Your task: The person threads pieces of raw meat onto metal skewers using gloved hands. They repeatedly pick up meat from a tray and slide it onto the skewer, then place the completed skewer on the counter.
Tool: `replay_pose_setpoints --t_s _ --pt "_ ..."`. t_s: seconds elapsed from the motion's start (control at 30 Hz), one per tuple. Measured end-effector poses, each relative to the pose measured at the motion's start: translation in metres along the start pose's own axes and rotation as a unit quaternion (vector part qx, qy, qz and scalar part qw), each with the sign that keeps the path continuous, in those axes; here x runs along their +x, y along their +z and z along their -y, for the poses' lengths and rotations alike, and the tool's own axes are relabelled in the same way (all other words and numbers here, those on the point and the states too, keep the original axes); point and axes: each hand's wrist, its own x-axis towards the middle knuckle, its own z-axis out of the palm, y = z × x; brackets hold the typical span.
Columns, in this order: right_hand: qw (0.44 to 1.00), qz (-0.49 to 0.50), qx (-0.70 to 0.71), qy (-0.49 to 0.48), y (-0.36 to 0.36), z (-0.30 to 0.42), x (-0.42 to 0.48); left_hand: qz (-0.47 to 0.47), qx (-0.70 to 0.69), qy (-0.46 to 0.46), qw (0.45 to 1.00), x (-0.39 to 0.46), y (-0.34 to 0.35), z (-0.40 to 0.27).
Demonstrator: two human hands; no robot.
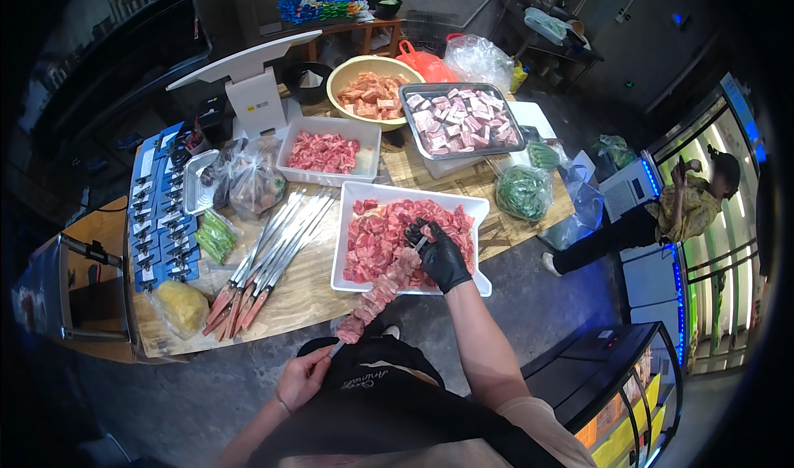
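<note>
My bare left hand [304, 375] grips the lower end of a metal skewer near my apron. Chunks of red meat [378, 297] are threaded along most of that skewer, which slants up and to the right. At its far tip, my right hand [443, 260], in a black glove, pinches a small piece of meat [424, 231]. Beneath the glove lies a white plastic tray [484, 245] with many raw red meat pieces [372, 245]. Several flat metal skewers with wooden handles [254, 300] are piled left of the tray; those I can see are bare.
Behind the tray stand a translucent tub [372, 173], a yellow bowl [335, 80] and a dark-rimmed tray [513, 147], all holding cut meat. Blue clipboards [164, 220] line the wooden table's [310, 310] left end. Bagged greens [524, 192] sit right. A person [688, 201] stands beside a lit fridge.
</note>
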Motion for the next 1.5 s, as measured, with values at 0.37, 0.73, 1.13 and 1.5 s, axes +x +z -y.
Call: replay_pose_setpoints --t_s 0.37,0.73,1.13,1.5 --pt "0.991 0.082 0.097 0.033 -0.042 -0.053 0.01 -0.024 0.065 0.049 0.996 0.008 0.015 0.003" --pt "0.962 0.183 0.205 0.006 0.001 -0.037 0.022 0.047 0.056 0.004 0.997 0.03 0.003 -0.03" --pt "0.998 -0.033 0.052 0.011 0.052 -0.035 0.003 0.055 0.067 -0.003 0.996 0.037 0.022 -0.046" --pt "0.995 -0.09 0.023 -0.029 0.059 -0.037 -0.01 -0.032 0.128 0.104 0.986 0.029 0.047 -0.03"
